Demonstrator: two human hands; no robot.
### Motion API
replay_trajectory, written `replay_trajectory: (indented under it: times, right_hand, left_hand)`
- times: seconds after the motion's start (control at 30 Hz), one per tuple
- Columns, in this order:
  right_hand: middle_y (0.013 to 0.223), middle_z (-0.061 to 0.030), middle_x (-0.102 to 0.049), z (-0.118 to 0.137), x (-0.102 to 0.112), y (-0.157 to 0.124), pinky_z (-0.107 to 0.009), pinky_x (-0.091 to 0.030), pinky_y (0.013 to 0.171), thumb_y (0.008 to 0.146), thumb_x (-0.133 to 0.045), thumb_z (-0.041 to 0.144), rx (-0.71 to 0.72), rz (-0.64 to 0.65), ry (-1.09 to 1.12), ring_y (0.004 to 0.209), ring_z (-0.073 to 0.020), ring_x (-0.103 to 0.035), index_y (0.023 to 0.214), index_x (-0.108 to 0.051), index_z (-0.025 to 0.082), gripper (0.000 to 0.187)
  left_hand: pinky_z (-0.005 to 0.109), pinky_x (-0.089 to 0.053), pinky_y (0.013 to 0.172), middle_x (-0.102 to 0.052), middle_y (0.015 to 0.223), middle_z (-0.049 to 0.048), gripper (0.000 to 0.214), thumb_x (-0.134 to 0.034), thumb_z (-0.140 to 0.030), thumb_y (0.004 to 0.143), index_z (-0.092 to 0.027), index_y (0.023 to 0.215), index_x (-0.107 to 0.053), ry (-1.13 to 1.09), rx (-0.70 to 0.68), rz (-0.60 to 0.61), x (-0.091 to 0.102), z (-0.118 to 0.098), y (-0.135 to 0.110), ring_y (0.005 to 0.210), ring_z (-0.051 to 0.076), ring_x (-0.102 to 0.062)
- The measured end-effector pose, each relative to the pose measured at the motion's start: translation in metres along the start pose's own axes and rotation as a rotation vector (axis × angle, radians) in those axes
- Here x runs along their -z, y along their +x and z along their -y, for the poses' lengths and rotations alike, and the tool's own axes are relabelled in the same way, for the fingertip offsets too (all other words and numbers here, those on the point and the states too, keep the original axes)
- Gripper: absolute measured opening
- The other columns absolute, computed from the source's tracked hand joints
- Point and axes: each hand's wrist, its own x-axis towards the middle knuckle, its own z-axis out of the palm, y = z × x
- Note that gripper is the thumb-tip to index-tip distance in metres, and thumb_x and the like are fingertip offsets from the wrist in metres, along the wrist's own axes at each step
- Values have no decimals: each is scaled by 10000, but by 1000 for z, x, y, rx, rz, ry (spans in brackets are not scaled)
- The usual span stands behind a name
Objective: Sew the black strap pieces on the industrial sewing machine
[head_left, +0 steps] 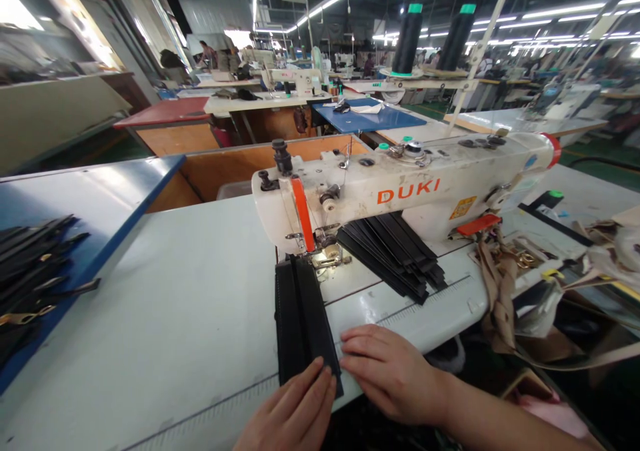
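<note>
A long black strip piece (pixel 300 324) with a lengthwise fold or seam lies on the pale sewing table, its far end under the presser foot of the sewing machine (pixel 400 187). My left hand (pixel 295 411) lies on the strip's near end, fingers stretched out and pressing it down; its thumb is hidden. Beside the strip's right edge, my right hand (pixel 390 374) rests with fingers extended, fingertips next to the fabric and seemingly not wrapped round anything. A fanned stack of black strips (pixel 395 254) sits under the machine's arm.
Black zippered pieces (pixel 40 277) lie on a blue table (pixel 145 181) at the left. Tan straps (pixel 503 284) and metal fittings crowd the right side. Two black thread cones (pixel 406 41) stand on a holder behind the machine. Other sewing stations and people are in the background.
</note>
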Motion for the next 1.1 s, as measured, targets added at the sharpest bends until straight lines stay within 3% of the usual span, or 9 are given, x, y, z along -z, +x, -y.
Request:
replay_trajectory:
  times: [0.27, 0.43, 0.6, 0.83, 1.1]
  right_hand:
    - [939, -121, -643, 4, -1, 2, -367, -497, 886, 879, -419, 93, 15, 25, -11, 991, -212, -561, 1076, -582, 124, 258]
    - [908, -127, -629, 10, 1, 5, -356, -488, 871, 867, -420, 90, 61, 97, -45, 955, -217, -542, 1058, -580, 101, 250]
    - [863, -108, -607, 13, 0, 5, -344, -457, 891, 856, -466, 93, 83, 207, -157, 902, -214, -524, 1009, -601, 73, 205]
    - [965, -114, -638, 17, 2, 9, -388, -354, 1016, 874, -510, 150, 130, 355, -344, 928, -228, -532, 1022, -617, 77, 197]
    - [969, -131, -658, 21, 1, 8, -412, -351, 1020, 864, -527, 185, 142, 359, -368, 943, -252, -538, 1005, -637, 87, 204]
  left_hand:
    - [259, -456, 945, -670, 1098, 30, 407, -279, -153, 968, -187, 1009, -682, 14, 10, -28, 13, -1, 16, 1126, 180, -547]
    - [239, -477, 909, -671, 1107, 36, 386, -303, -152, 962, -177, 1043, -679, 8, -32, 95, 23, 1, 22, 1092, 177, -570]
    - [257, -462, 947, -666, 1104, 57, 382, -311, -128, 942, -154, 1057, -673, 10, 10, -16, 11, -3, 15, 1134, 194, -545]
    - [260, -480, 921, -662, 1130, 41, 342, -338, -182, 960, -183, 1082, -657, 13, 64, 135, 27, -2, 15, 1113, 189, -560]
    - [284, -472, 925, -653, 1145, 75, 331, -359, -173, 933, -171, 1088, -651, 81, 61, 72, 11, -9, 1, 1188, 231, -509]
